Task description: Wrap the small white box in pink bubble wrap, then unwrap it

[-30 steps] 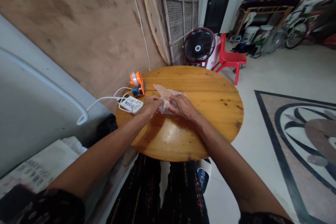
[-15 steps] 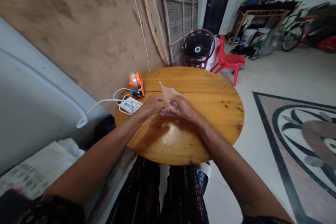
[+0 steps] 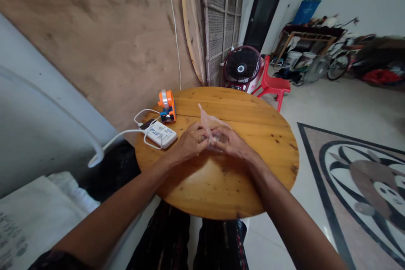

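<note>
A thin, pinkish see-through plastic bag (image 3: 207, 121) lies crumpled on the round wooden table (image 3: 253, 114), one corner pointing up and away from me. My left hand (image 3: 193, 140) pinches its near left side, fingers bent and closed. From the right, my right hand (image 3: 228, 140) grips the bag with curled fingers, thumb towards the left hand. The fingertips of both hands nearly meet over the plastic. Something pale and clear shows between the right fingers; I cannot tell whether it is bag or contents.
An orange and blue tape dispenser (image 3: 167, 105) and a white power bank (image 3: 161, 134) with a white cable stand at the table's left. Beyond the table are a fan (image 3: 241, 68) and a red plastic chair (image 3: 274, 85). A wooden wall (image 3: 95, 42) rises on the left.
The left hand has turned and drawn closer to the right hand, its fingers now on the bag's near side. The camera view has shifted slightly.
</note>
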{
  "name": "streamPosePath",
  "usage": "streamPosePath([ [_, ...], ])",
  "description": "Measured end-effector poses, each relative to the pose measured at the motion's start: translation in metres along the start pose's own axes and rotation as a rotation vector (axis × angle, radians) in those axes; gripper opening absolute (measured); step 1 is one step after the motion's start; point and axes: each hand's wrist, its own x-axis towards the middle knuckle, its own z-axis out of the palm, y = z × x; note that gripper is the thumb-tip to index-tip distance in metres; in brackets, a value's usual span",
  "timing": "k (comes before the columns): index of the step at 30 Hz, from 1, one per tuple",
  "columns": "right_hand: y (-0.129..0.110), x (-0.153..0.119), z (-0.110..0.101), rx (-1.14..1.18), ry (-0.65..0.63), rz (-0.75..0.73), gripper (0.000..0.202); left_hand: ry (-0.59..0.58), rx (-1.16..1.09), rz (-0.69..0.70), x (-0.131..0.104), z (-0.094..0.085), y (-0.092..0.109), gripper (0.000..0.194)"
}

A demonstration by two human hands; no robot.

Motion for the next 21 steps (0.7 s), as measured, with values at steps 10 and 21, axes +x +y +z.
streamPosePath([
  [10,-0.004,0.018,-0.009,0.073,-0.051,0.059,0.027,-0.017,0.182,0.143,0.009,0.004,0.004,0.009],
  [21,0.021,0.063,-0.01,0.434,-0.072,0.441,0.013,0.13,-0.134,0.077,0.002,0.018,-0.008,0.004],
])
